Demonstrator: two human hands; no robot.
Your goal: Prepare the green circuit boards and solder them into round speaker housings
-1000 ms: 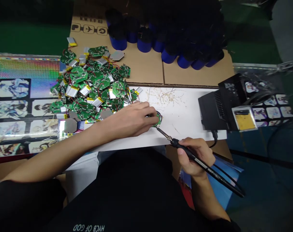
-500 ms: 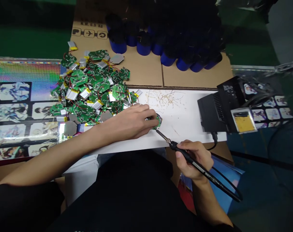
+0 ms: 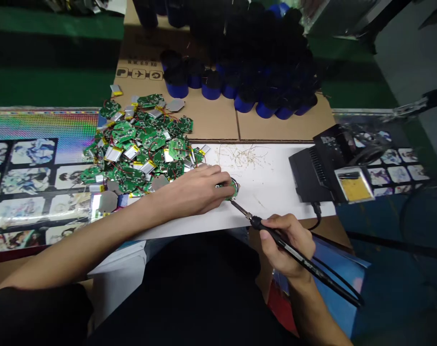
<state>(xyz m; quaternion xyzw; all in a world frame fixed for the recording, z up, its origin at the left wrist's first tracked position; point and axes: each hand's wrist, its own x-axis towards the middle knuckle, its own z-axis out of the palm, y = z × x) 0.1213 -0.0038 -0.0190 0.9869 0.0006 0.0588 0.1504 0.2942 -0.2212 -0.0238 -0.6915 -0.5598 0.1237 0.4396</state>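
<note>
My left hand (image 3: 191, 191) reaches in from the left and pinches a small round green circuit board (image 3: 233, 189) at its fingertips, partly hiding it. My right hand (image 3: 285, 245) grips a black soldering iron (image 3: 276, 235) like a pen. The iron's metal tip (image 3: 240, 208) points up at the board's lower edge, very close to it; I cannot tell if they touch. A heap of green circuit boards with wired pouch batteries (image 3: 141, 149) lies just beyond my left hand.
The work surface is a white board (image 3: 265, 192) strewn with wire clippings. Behind it, on cardboard (image 3: 211, 120), stand many blue cylinders with black tops (image 3: 240, 91). A black soldering station (image 3: 310, 173) and yellow sponge tray (image 3: 353, 188) sit right; a printed sheet (image 3: 34, 182) lies left.
The whole scene sits lower in the view and the camera has turned slightly. Both hands stay in nearly the same pose, with the iron tip still at the board.
</note>
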